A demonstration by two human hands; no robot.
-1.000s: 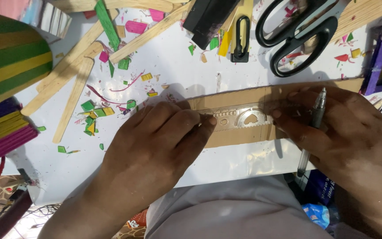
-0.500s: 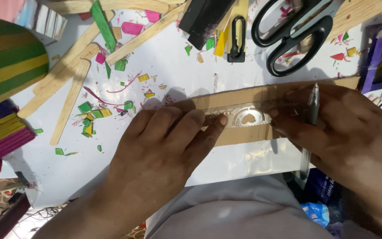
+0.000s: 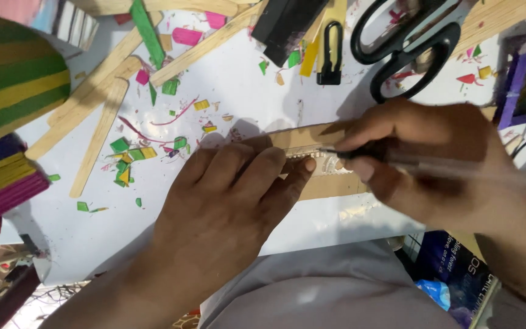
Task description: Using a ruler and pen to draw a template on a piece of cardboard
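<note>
My left hand (image 3: 226, 201) lies flat with fingers pressing down on a clear ruler (image 3: 327, 166) that rests along a brown cardboard strip (image 3: 330, 186) on the white table (image 3: 238, 85). My right hand (image 3: 433, 158) grips a pen (image 3: 433, 164), held nearly level, its tip pointing left and touching the ruler's edge near my left fingertips. Most of the strip and ruler is hidden under both hands.
Black scissors (image 3: 409, 42) and a small black-and-yellow cutter (image 3: 330, 55) lie at the back. Plain wooden sticks (image 3: 101, 140) and coloured stick scraps (image 3: 129, 158) litter the left. A green-and-yellow striped stick structure (image 3: 7, 91) stands at far left; a purple piece (image 3: 518, 79) at right.
My right hand has swung the pen from upright at the strip's right end to nearly level, with its tip now brought left to the ruler. My left hand stays pressed down.
</note>
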